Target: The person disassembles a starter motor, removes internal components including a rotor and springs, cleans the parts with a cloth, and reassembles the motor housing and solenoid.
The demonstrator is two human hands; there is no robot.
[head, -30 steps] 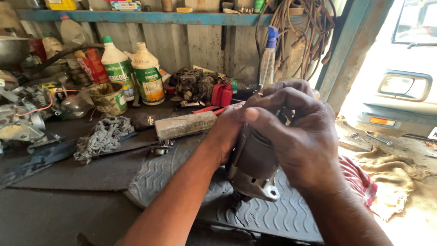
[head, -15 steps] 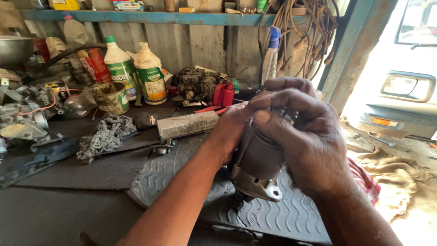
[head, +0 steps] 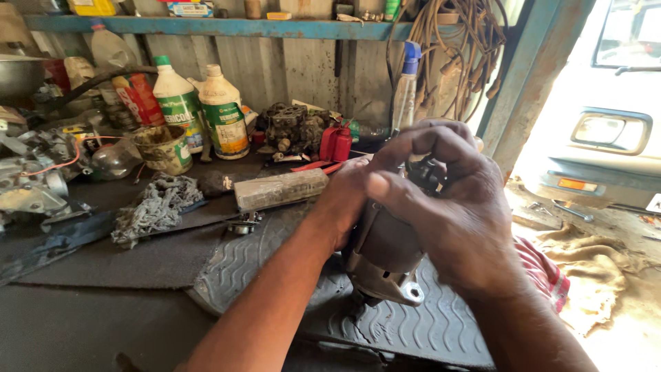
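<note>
A dark brown cylindrical motor part with a silver metal flange (head: pixel 385 265) stands upright on a ribbed black rubber mat (head: pixel 275 255) on the workbench. My left hand (head: pixel 348 200) grips its side from behind. My right hand (head: pixel 451 207) wraps over its top, with the fingers curled around the small black fittings there. Most of the part's upper end is hidden under my fingers.
A rectangular grey block (head: pixel 281 189) and a greasy rag (head: pixel 155 207) lie left of the mat. Plastic bottles (head: pixel 224 114), a tin, a spray bottle (head: pixel 406 86) and engine parts (head: pixel 34 179) crowd the back. Coiled ropes hang at right. A white vehicle (head: pixel 606 131) stands outside.
My right hand's fingers have shifted slightly over the top of the motor part. The view has drifted a little. The part stays on the mat.
</note>
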